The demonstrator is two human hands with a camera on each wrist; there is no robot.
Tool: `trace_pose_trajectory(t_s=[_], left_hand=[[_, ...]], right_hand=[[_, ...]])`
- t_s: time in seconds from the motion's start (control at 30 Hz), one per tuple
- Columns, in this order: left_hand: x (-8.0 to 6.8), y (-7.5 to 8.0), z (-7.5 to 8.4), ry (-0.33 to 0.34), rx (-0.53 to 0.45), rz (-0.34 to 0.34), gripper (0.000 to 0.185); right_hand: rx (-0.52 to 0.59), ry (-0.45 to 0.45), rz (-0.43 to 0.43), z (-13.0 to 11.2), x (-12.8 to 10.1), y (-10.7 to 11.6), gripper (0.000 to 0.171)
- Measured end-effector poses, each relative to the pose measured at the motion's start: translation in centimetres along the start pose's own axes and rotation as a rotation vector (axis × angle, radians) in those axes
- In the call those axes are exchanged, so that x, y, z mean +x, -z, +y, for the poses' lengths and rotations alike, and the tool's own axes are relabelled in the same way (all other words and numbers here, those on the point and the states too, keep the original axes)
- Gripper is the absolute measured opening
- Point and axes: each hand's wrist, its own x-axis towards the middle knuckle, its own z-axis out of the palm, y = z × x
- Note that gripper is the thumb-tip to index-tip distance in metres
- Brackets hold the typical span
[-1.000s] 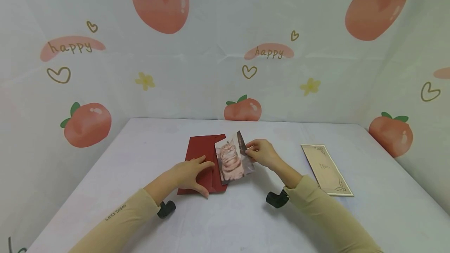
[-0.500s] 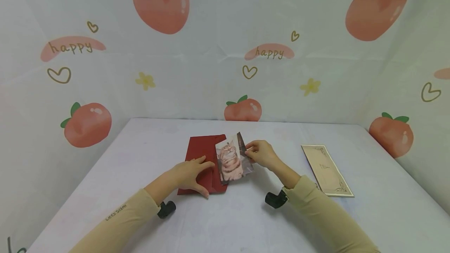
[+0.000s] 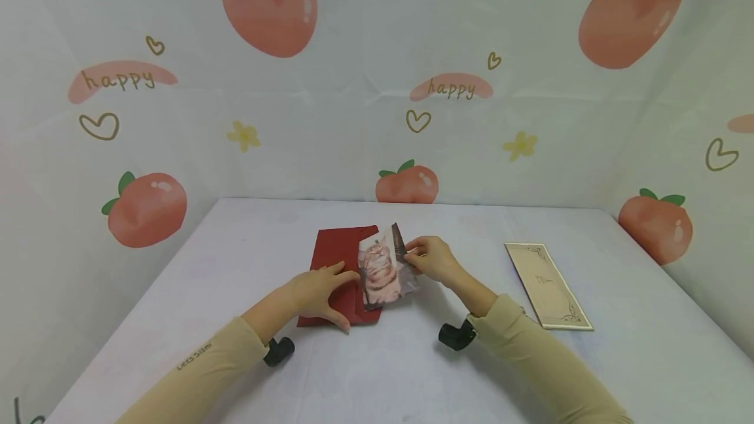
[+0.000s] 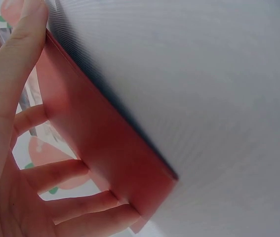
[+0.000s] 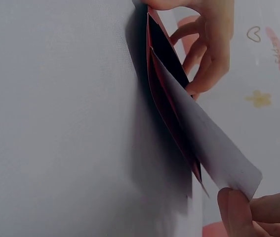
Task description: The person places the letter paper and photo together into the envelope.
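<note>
A red envelope [image 3: 336,247] lies on the table under my left hand [image 3: 321,290], whose fingers are spread and rest on its upper face, the thumb near its near edge. In the right wrist view the envelope's mouth [image 5: 167,54] gapes. My right hand [image 3: 432,259] pinches a cat photo card [image 3: 379,270] by its right side, tilted above the table; a darker picture shows beside the cat, perhaps a second card. The card's pale back [image 5: 214,143] reaches to the envelope's mouth, its left edge at the opening. In the left wrist view the left fingers [image 4: 56,175] touch the envelope.
A beige card [image 3: 548,283] with an ornate border lies flat on the table's right side. The table [image 3: 377,371] has a white cover, and a printed cloth backdrop [image 3: 353,116] stands behind and at both sides.
My right hand has moved slightly left with the cat photo card, bringing it a little farther over the envelope. The left hand and envelope have stayed in place.
</note>
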Motion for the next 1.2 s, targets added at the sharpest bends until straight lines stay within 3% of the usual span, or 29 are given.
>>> trace_pose_trajectory(t_s=[0.7, 1.2], left_hand=[[0.1, -0.1, 0.1, 0.045, 0.014, -0.022, 0.088], [0.1, -0.1, 0.1, 0.032, 0.017, -0.012, 0.086]], right_hand=[[0.058, 0.025, 0.023, -0.5, 0.1, -2.1, 0.028], [0.059, 0.040, 0.066, -0.9, 0.1, -3.6, 0.025]])
